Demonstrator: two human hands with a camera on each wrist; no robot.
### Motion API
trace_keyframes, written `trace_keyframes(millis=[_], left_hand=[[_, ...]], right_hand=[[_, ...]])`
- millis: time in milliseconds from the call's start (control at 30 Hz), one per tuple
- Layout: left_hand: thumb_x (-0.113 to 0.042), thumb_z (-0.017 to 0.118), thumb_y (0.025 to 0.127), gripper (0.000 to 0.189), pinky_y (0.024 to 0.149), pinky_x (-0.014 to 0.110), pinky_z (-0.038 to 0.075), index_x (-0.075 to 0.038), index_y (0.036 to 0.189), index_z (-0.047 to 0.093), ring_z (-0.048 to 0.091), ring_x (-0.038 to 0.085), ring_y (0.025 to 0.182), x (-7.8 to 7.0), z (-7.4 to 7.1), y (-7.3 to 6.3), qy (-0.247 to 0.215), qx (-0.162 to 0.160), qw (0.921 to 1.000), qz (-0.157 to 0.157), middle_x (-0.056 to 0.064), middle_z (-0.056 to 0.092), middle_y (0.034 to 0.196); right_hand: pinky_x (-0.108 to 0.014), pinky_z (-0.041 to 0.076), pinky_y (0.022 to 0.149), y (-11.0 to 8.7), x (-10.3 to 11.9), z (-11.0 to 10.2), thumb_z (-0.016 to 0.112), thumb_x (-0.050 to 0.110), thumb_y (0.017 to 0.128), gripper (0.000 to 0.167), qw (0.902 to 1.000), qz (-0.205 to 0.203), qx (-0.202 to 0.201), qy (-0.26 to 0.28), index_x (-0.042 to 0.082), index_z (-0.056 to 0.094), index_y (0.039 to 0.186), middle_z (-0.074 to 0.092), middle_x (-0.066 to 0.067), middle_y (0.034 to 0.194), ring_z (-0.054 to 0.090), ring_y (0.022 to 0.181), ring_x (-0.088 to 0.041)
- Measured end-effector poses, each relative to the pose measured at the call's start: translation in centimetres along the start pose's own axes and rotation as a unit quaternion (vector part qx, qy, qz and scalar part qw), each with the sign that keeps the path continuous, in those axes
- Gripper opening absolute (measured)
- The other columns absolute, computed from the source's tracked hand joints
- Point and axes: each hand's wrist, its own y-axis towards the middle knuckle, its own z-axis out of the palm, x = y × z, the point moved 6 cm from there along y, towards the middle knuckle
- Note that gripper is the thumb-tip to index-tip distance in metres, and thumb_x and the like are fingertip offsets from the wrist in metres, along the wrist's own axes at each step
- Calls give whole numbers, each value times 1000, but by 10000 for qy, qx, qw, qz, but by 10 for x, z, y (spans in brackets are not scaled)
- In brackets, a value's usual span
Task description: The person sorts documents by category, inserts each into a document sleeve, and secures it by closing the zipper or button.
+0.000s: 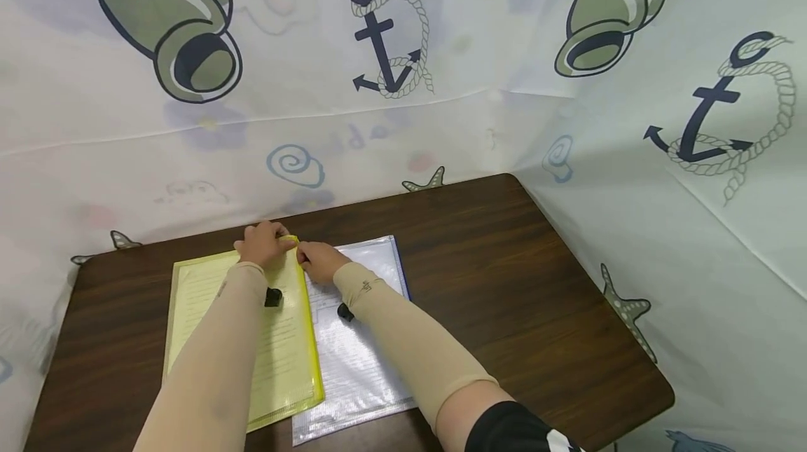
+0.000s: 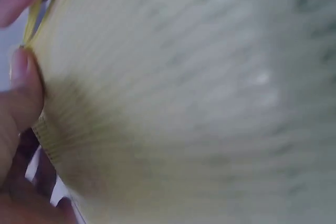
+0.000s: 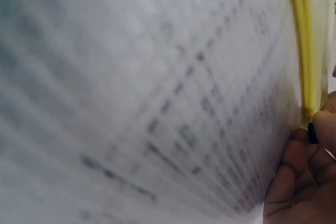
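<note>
A yellow mesh zip document pouch (image 1: 284, 347) with a printed sheet inside lies on the table, its right edge overlapping a clear pouch (image 1: 372, 368) with a blue edge. My left hand (image 1: 261, 243) pinches the yellow pouch's far right corner, thumb on top in the left wrist view. Just to its right, my right hand (image 1: 320, 261) pinches the small black zipper pull (image 3: 313, 134) between thumb and fingers. It sits at the far end of the yellow zipper (image 3: 304, 45). Printed text shows through the clear pouch in the right wrist view.
The dark wood table (image 1: 504, 312) has rounded corners and stretches to the right of the pouches. A patterned cloth (image 1: 479, 137) with anchors and shells hangs behind it and along its right side. Small black wrist cameras (image 1: 273, 297) sit under both forearms.
</note>
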Motion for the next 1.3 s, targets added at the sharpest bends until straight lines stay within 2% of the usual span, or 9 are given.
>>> trace_keyframes(millis=[167, 267, 367, 567, 700, 800, 933, 1100, 1300], left_hand=[[-31, 59, 104, 28, 103, 80, 14, -8, 119, 66, 54, 45, 111, 5, 3, 0, -526, 792, 9955, 22, 21, 63, 123], [-35, 55, 106, 38, 102, 86, 4, -8, 132, 65, 43, 51, 133, 9, 4, 0, -534, 1073, 9928, -61, 24, 56, 141], [-37, 53, 107, 43, 103, 85, 1, -7, 136, 63, 39, 51, 138, 10, 1, -2, -592, 1187, 9910, -196, 24, 54, 145], [-37, 54, 106, 43, 103, 84, -4, -5, 134, 65, 38, 51, 138, 3, -4, 1, -791, 1254, 9886, -245, 24, 56, 142], [-39, 53, 106, 44, 107, 81, 1, -7, 133, 66, 41, 49, 137, 3, -4, 6, -761, 1297, 9880, -341, 23, 56, 142], [-39, 52, 107, 45, 114, 72, 16, -5, 135, 64, 42, 47, 135, 2, -2, 7, -890, 1445, 9846, -414, 24, 52, 145], [-36, 51, 108, 46, 112, 61, 32, -1, 136, 62, 39, 47, 138, 2, -1, 7, -1184, 1593, 9788, -510, 27, 47, 148], [-36, 49, 108, 46, 113, 61, 31, -2, 137, 62, 39, 47, 138, 6, 0, 9, -1124, 1665, 9784, -489, 27, 46, 149], [-36, 50, 108, 47, 110, 57, 36, -1, 137, 61, 43, 45, 134, 13, 2, 6, -1164, 1743, 9760, -592, 28, 46, 148]], right_hand=[[-21, 43, 74, 0, -9, 1, 45, 14, 109, 18, 9996, 93, -63, 264, 18, 62, 112, 63, 6, 103, 55, 85, -8], [-20, 43, 76, -1, -13, 0, 47, 15, 108, 20, 9993, 108, -171, 320, 19, 67, 109, 65, 8, 102, 56, 86, -7], [-19, 44, 73, -4, -13, -3, 49, 15, 106, 21, 9996, 52, -84, 282, 17, 70, 106, 65, 9, 96, 56, 82, -6], [-20, 46, 68, -11, -13, -12, 56, 19, 104, 19, 9982, -59, 559, 184, 18, 74, 98, 66, 8, 87, 57, 73, -7], [-19, 46, 70, -12, -14, -14, 57, 21, 104, 18, 9972, -107, 715, 212, 17, 75, 104, 67, 9, 90, 58, 77, -6], [-18, 47, 70, -12, -15, -14, 59, 23, 104, 18, 9969, -61, 736, 263, 17, 76, 107, 67, 11, 89, 60, 78, -5], [-16, 48, 70, -11, -13, -16, 61, 23, 104, 18, 9967, -60, 720, 371, 15, 77, 107, 70, 8, 84, 62, 75, -5], [-15, 47, 72, -10, -9, -15, 58, 18, 105, 21, 9966, -29, 719, 407, 13, 78, 109, 72, 5, 80, 62, 73, -4], [-18, 47, 70, -10, -6, -8, 53, 15, 106, 24, 9966, 19, 768, 290, 15, 77, 102, 69, 7, 80, 60, 72, -6]])
